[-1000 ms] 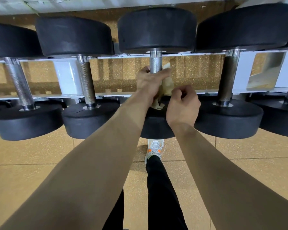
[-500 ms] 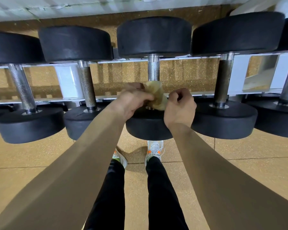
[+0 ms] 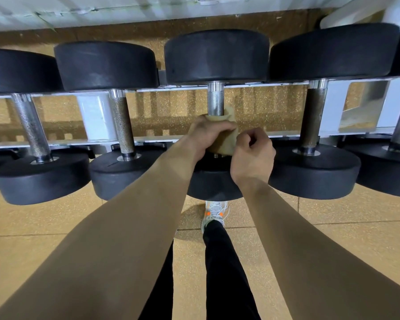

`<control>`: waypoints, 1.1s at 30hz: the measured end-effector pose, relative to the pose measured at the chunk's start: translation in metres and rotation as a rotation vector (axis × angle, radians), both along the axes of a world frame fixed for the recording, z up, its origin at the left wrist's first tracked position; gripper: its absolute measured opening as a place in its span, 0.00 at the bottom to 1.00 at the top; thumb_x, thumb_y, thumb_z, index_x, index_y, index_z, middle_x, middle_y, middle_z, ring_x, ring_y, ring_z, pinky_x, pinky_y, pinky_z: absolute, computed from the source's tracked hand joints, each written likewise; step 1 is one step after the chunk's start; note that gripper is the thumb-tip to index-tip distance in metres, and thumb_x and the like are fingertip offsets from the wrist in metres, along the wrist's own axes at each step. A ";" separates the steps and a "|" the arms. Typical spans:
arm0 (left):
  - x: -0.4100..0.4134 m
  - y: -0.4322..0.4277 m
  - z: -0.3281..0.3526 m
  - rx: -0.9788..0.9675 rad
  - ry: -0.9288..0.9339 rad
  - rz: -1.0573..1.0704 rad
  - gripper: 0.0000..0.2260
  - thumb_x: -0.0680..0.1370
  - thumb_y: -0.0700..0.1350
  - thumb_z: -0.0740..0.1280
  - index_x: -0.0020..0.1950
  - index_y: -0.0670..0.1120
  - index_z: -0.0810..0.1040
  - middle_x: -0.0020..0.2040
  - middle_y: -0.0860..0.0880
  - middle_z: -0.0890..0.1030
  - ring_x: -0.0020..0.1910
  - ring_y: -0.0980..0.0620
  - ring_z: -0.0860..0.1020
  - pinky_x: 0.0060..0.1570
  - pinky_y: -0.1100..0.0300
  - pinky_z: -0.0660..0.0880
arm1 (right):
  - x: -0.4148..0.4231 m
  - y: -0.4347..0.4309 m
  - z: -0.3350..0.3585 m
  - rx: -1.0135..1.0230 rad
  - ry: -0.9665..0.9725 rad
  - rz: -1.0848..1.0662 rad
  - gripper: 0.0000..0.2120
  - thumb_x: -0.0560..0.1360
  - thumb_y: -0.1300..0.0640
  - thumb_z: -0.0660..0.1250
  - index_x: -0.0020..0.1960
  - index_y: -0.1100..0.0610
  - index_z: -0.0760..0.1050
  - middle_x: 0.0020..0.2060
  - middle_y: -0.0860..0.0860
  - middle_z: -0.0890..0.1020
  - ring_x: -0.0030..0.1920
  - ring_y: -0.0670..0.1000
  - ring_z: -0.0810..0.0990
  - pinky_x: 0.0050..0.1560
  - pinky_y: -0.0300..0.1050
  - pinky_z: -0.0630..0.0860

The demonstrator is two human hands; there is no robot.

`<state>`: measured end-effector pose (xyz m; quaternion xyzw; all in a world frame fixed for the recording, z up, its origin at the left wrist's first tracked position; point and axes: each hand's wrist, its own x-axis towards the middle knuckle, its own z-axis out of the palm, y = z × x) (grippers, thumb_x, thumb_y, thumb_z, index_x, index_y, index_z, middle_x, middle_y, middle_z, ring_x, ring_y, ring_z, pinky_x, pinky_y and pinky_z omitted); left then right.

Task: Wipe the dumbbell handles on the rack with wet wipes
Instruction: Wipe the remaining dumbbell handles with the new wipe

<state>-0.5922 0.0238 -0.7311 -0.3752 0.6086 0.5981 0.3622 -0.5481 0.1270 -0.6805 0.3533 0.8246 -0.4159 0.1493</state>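
Several black dumbbells lie across a white rack (image 3: pixel 95 116), each with a metal handle. My left hand (image 3: pixel 207 135) grips a yellowish wet wipe (image 3: pixel 226 139) wrapped round the lower part of the middle dumbbell's knurled handle (image 3: pixel 215 100). My right hand (image 3: pixel 252 158) sits just right of it with its fingers curled. Those fingers meet the wipe's right edge and seem to pinch it. The handle's near end is hidden behind my hands and the wipe. The middle dumbbell's near weight (image 3: pixel 214 183) shows below my wrists.
Neighbouring handles stand left (image 3: pixel 123 125) and right (image 3: pixel 313 116) of the middle one, with more dumbbells at both edges. Under the rack is tan speckled floor. My black-trousered legs and a grey shoe (image 3: pixel 214 213) are directly beneath the middle dumbbell.
Both hands and the wipe slid down the middle handle toward its near weight, baring more knurled metal above. In the last half second they barely moved.
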 end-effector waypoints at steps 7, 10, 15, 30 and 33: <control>-0.026 -0.015 0.001 0.247 -0.019 -0.008 0.19 0.70 0.44 0.79 0.58 0.42 0.80 0.47 0.47 0.86 0.46 0.47 0.85 0.51 0.47 0.81 | -0.001 0.001 0.000 0.002 -0.003 0.011 0.09 0.77 0.59 0.59 0.41 0.56 0.75 0.34 0.48 0.78 0.34 0.45 0.74 0.31 0.40 0.66; -0.037 -0.010 0.006 0.139 0.002 0.092 0.28 0.66 0.44 0.82 0.62 0.40 0.77 0.48 0.44 0.86 0.45 0.46 0.86 0.45 0.49 0.83 | -0.001 0.001 -0.001 0.007 -0.010 0.018 0.09 0.77 0.59 0.59 0.41 0.55 0.75 0.33 0.47 0.77 0.34 0.45 0.74 0.30 0.36 0.64; -0.039 0.005 0.006 -0.123 0.079 0.350 0.07 0.77 0.44 0.72 0.48 0.47 0.74 0.47 0.52 0.80 0.52 0.51 0.78 0.52 0.61 0.75 | 0.000 0.001 -0.001 0.004 0.000 0.008 0.12 0.77 0.59 0.59 0.35 0.51 0.70 0.31 0.48 0.76 0.32 0.47 0.72 0.30 0.42 0.65; -0.005 -0.010 -0.002 0.056 -0.018 -0.214 0.23 0.64 0.50 0.82 0.55 0.43 0.84 0.44 0.47 0.87 0.45 0.49 0.85 0.45 0.57 0.80 | -0.001 0.000 -0.004 0.030 0.007 0.019 0.09 0.76 0.57 0.58 0.42 0.55 0.76 0.40 0.54 0.82 0.43 0.59 0.78 0.43 0.51 0.75; -0.018 0.003 0.008 -0.066 -0.041 0.027 0.24 0.65 0.48 0.81 0.57 0.43 0.78 0.47 0.45 0.85 0.45 0.46 0.84 0.39 0.57 0.81 | -0.001 0.001 -0.004 0.025 0.011 0.019 0.09 0.76 0.57 0.58 0.42 0.55 0.77 0.39 0.54 0.82 0.42 0.59 0.78 0.42 0.52 0.75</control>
